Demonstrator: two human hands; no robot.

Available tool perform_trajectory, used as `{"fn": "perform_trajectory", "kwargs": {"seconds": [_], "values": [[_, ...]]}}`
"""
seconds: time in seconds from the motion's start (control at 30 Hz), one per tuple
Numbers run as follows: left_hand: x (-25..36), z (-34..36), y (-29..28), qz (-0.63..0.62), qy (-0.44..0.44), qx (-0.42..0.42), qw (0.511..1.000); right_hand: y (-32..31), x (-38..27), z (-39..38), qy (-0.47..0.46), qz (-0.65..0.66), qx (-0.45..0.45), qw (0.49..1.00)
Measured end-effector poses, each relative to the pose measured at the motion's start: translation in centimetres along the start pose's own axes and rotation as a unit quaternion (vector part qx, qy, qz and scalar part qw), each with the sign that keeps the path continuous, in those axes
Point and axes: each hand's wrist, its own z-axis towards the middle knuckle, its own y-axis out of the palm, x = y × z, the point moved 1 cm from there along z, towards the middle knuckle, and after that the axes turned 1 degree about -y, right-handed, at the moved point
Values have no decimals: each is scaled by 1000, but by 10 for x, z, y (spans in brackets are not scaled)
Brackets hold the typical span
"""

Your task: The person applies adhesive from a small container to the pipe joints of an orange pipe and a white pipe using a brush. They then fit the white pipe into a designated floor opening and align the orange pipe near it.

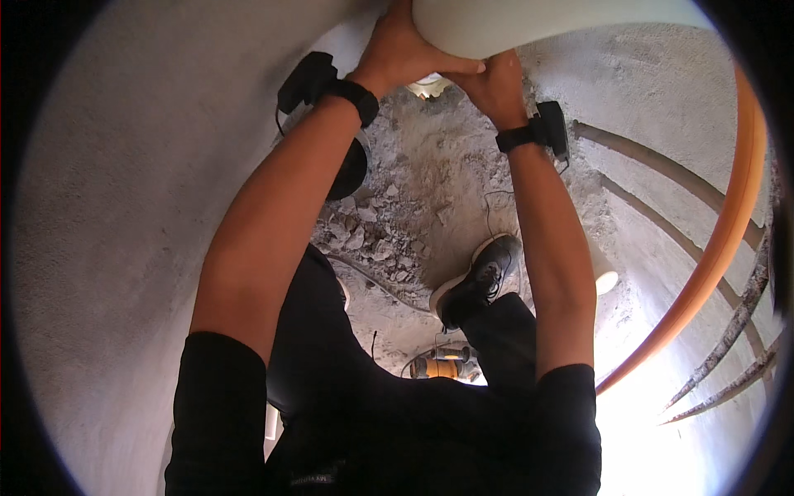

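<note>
Across the top of the view runs a large white pipe (562,23), its far part cut off by the frame edge. My left hand (405,51) holds its underside from the left, thumb stretched along the lower edge; the other fingers are mostly hidden. Close beside it, my right hand (498,89) grips the same pipe from below, its fingertips out of sight behind the pipe. The two thumbs nearly meet. Just beneath the hands, a small whitish fitting-like piece (428,86) shows in part; its kind is unclear.
Broken rubble (368,227) covers the floor left of my black shoe (480,281). A yellow-orange power tool (442,365) lies between my legs. An orange pipe (732,223) curves down at the right, before dark pipes (662,157) along the wall. A black round object (351,172) stands below my left wrist.
</note>
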Motion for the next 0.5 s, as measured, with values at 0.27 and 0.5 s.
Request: {"fn": "perform_trajectory", "kwargs": {"seconds": [0.27,0.5], "values": [[-3,1,2,-28,-29,-20,999,4,-7,-1,-27,45,23,998],[3,2,-2,-13,8,-62,998,-48,-15,1,11,-14,-45,999]]}}
